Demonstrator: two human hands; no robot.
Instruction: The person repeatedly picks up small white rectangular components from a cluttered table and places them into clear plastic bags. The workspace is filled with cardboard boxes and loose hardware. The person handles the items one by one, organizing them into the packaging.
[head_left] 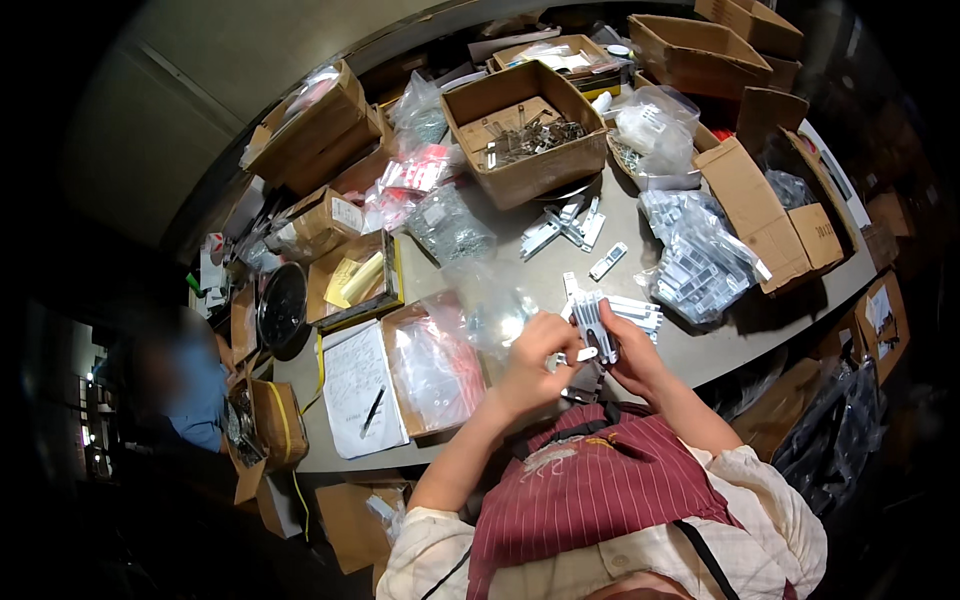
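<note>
Close to my body, at the table's near edge, my right hand (632,352) is wrapped round a stack of narrow silver-grey metal strips (590,318), standing side by side. My left hand (540,358) is closed in a pinch beside the stack, on a small pale strip with a rounded end (587,354). More loose strips (637,318) lie fanned on the table just behind my right hand. A single strip (608,261) rests farther back, and a crossed pile of longer silver pieces (562,228) lies behind it.
Beyond stands a cardboard box (525,150) of metal parts. A clear bag of similar strips (700,262) and an open carton (760,215) are at the right. To the left are a shallow box of plastic bags (437,375), written paper with a pen (372,412), and a blue-clad person (197,390).
</note>
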